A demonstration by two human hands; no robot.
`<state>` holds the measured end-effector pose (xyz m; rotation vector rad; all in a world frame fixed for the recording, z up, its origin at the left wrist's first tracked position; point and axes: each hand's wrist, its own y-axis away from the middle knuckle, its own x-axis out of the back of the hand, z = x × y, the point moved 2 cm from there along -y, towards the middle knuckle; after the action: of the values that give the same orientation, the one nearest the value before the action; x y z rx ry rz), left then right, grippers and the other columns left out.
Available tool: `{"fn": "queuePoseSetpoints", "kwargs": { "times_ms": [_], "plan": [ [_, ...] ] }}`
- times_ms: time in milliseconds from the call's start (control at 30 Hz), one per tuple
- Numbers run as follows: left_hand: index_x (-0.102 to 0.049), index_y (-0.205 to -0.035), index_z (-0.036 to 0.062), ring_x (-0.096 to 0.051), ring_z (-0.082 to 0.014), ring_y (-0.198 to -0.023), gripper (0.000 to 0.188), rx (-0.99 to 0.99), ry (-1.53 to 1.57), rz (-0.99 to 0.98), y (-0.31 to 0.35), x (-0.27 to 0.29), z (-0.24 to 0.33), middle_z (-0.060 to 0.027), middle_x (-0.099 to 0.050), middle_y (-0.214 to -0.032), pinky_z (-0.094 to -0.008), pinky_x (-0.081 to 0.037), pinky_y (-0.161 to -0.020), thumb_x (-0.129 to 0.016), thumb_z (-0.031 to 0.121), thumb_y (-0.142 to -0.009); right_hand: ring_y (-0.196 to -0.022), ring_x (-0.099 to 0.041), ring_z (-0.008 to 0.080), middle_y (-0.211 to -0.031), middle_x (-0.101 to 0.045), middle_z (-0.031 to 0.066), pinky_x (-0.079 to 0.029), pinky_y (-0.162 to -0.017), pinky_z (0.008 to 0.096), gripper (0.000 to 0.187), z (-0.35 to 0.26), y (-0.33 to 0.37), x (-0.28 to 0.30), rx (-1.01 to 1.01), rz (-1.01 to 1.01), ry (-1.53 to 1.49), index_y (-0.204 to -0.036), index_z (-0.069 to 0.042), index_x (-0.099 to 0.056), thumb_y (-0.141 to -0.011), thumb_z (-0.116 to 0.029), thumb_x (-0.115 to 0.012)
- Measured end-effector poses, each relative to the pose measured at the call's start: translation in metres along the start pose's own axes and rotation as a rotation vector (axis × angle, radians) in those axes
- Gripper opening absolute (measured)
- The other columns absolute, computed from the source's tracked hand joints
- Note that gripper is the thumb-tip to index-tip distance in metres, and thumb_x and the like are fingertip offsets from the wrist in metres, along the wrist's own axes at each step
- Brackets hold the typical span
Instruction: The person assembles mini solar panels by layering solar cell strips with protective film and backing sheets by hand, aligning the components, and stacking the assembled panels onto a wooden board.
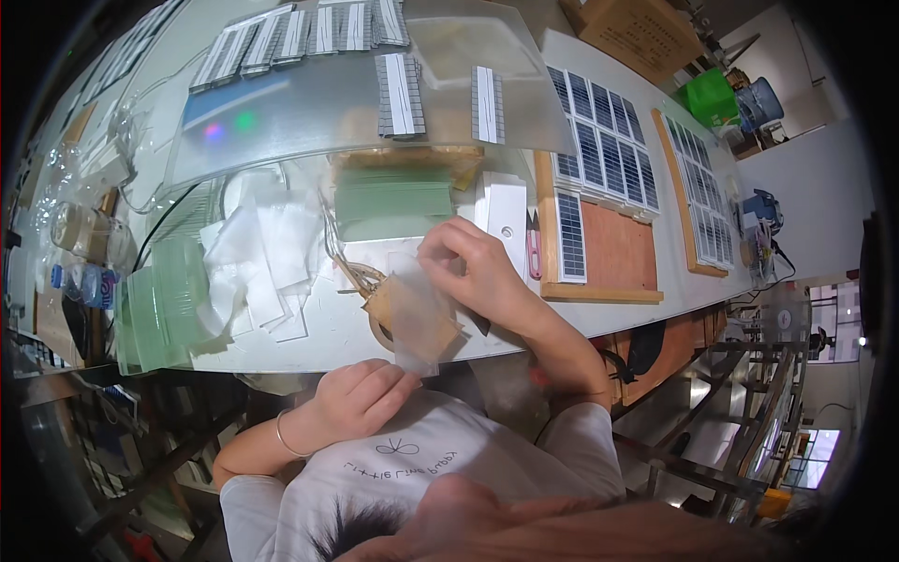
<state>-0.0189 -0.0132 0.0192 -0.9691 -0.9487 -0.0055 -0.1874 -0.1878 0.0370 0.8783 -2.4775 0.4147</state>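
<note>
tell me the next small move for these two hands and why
Probably ease the left hand forward over the white tabletop, keeping the translucent sheet extended: its near end, at the left fingertips, seems to reach past the table's front edge, while the right hand has the far end above the tabletop.

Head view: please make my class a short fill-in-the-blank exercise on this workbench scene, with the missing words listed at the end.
1. The left hand holds the lower end of the translucent sheet, and the right hand is at its ____ end.
2. The bracelet circles the ____ wrist.
3. The wooden tray with solar panels lies to the ____ of the green stack.
4. The cardboard box is coloured ____.

Missing words: upper; left; right; brown.
</note>
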Motion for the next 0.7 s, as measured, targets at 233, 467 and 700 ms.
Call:
{"fn": "queuePoseSetpoints", "kwargs": {
  "times_ms": [233, 467, 700],
  "plan": [
    [-0.070, -0.102, 0.0029, -0.063, -0.0148, -0.078, 0.025, -0.037, 0.000, 0.010, 0.003, -0.002, 0.000, -0.0031, -0.065, -0.090, -0.0251, -0.053, -0.062, -0.080, 0.010, -0.080, -0.085, -0.066, 0.0192, -0.102, -0.064, 0.0104, -0.055, -0.077, 0.0299, 0.017, 0.001, 0.001, -0.004, 0.009, 0.019, -0.013, -0.104, 0.000, -0.065, -0.089, -0.003, -0.071],
    [-0.070, -0.105, 0.0040, -0.063, -0.0181, -0.079, 0.028, 0.002, 0.075, 0.049, -0.002, -0.007, -0.003, -0.0037, -0.063, -0.092, -0.0276, -0.053, -0.062, -0.081, 0.012, -0.081, -0.104, -0.064, 0.0270, -0.118, -0.061, 0.0141, -0.055, -0.085, 0.0358, 0.036, -0.008, -0.055, 0.080, 0.191, 0.300, 0.466, -0.121, -0.003, -0.063, -0.091, -0.019, -0.075],
    [-0.069, -0.107, 0.0066, -0.063, -0.0231, -0.076, 0.035, 0.116, 0.204, 0.012, -0.005, 0.000, -0.002, -0.0054, -0.062, -0.092, -0.0331, -0.052, -0.062, -0.085, 0.012, -0.076, -0.135, -0.046, 0.0378, -0.137, -0.055, 0.0203, -0.036, -0.117, 0.0417, 0.061, 0.054, -0.171, 0.162, 0.132, 0.141, 0.718, -0.135, -0.011, -0.062, -0.086, -0.042, -0.081]
  ]
}}
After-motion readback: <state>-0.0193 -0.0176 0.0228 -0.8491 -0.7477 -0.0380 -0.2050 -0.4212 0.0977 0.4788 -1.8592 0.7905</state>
